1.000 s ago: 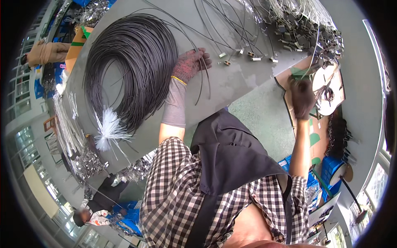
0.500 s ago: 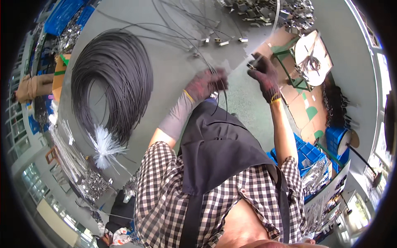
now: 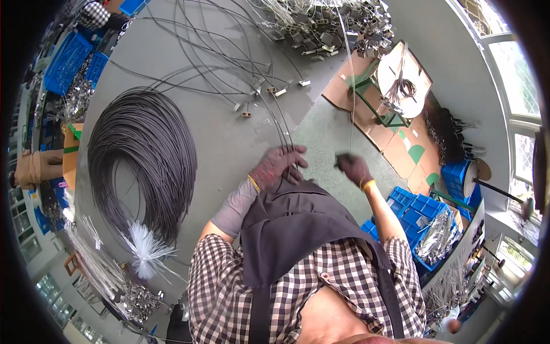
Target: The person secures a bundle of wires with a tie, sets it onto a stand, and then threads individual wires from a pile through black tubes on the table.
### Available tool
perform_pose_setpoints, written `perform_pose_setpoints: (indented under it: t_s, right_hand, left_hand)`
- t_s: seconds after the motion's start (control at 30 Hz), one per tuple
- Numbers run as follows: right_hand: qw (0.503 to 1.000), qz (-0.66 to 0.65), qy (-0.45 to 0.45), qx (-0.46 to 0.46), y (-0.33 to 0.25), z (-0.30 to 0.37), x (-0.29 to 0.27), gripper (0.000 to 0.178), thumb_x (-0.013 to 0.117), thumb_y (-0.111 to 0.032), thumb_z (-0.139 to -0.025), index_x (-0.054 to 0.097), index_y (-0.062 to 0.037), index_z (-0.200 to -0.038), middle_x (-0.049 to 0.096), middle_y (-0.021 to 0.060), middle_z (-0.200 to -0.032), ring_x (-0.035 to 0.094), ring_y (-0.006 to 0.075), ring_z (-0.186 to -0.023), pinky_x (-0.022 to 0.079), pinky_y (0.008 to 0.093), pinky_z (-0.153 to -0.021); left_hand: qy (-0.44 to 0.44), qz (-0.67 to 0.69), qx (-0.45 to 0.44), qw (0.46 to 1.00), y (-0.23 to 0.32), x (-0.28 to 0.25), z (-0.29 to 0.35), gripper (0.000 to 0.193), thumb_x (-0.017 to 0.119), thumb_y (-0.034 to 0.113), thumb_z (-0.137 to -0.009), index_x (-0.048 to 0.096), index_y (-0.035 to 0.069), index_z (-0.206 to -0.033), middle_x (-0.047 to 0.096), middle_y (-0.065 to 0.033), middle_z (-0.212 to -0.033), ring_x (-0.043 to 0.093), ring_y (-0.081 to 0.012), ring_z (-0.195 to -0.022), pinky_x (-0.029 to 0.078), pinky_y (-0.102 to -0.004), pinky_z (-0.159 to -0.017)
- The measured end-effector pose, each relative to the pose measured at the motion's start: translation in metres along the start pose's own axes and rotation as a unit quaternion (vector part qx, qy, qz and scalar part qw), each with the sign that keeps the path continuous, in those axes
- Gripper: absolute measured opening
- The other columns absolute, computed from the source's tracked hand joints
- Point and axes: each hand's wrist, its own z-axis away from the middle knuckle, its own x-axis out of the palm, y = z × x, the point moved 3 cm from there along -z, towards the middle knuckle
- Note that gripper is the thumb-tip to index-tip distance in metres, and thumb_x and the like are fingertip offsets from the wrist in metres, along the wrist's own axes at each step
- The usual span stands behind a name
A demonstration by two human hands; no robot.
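My left hand [image 3: 277,166], in a dark reddish work glove, closes around black cables [image 3: 279,117] just above my apron. The cables run up the grey table [image 3: 229,172] and end in small metal connectors [image 3: 246,114]. Further right, beyond the table's edge, my right hand [image 3: 355,169] is gloved too and curled shut. A thin pale strand [image 3: 351,86] comes down to its fingers from a heap of metal connectors [image 3: 338,31]. Motion blur hides exactly how the fingers grip the strand's end.
A large coil of black cable [image 3: 143,155] lies on the left, with a white bristly bundle [image 3: 146,250] at its lower end. Right stand a round-topped stand [image 3: 421,77] on cardboard and blue crates [image 3: 409,209]. A person [image 3: 40,166] is at the far left.
My right hand has come back toward my body, and the pale strand now stretches long above it. My left hand keeps the cables and sits closer to my apron. The view has shifted.
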Motion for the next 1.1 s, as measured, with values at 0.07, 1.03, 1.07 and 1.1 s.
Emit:
perform_pose_setpoints:
  t_s: [0.07,1.03,1.07,1.1]
  right_hand:
    - [0.984,0.168,-0.052,0.015,0.060,0.037,0.020,0.032,0.060,-0.028,-0.088,0.069,-0.0018,-0.105,0.073,0.0116,-0.088,0.070,0.0184,-0.084,0.052,0.0296,-0.079]
    - [0.964,-0.227,-0.002,0.139,0.202,0.253,0.097,0.032,0.056,-0.009,-0.090,0.062,-0.0032,-0.120,0.070,0.0135,-0.104,0.065,0.0176,-0.093,0.050,0.0286,-0.084]
    - [0.965,-0.225,-0.002,0.132,0.200,0.250,0.092,0.032,0.056,-0.009,-0.090,0.063,-0.0032,-0.120,0.070,0.0134,-0.104,0.065,0.0176,-0.093,0.050,0.0286,-0.084]
    - [0.967,-0.223,-0.002,0.126,0.196,0.247,0.088,0.032,0.056,-0.009,-0.090,0.063,-0.0032,-0.120,0.070,0.0133,-0.103,0.065,0.0175,-0.093,0.050,0.0286,-0.084]
  left_hand:
    - [0.069,-0.001,0.073,0.995,0.020,-0.007,-0.009,0.040,0.060,0.026,-0.095,0.050,0.003,-0.127,0.066,-0.0113,-0.089,0.068,-0.0212,-0.062,0.058,-0.0351,-0.053]
    - [-0.050,0.116,0.281,0.951,0.086,0.045,-0.141,0.024,0.061,0.020,-0.094,0.058,0.001,-0.108,0.066,-0.0206,-0.099,0.067,-0.0375,-0.088,0.056,-0.0571,-0.082]
    - [-0.048,0.113,0.285,0.951,0.093,0.042,-0.139,0.024,0.061,0.020,-0.094,0.058,0.001,-0.108,0.066,-0.0206,-0.099,0.067,-0.0375,-0.088,0.056,-0.0571,-0.082]
    - [-0.043,0.118,0.301,0.945,0.101,0.039,-0.135,0.024,0.061,0.020,-0.094,0.058,0.001,-0.108,0.066,-0.0197,-0.099,0.067,-0.0373,-0.087,0.056,-0.0572,-0.081]
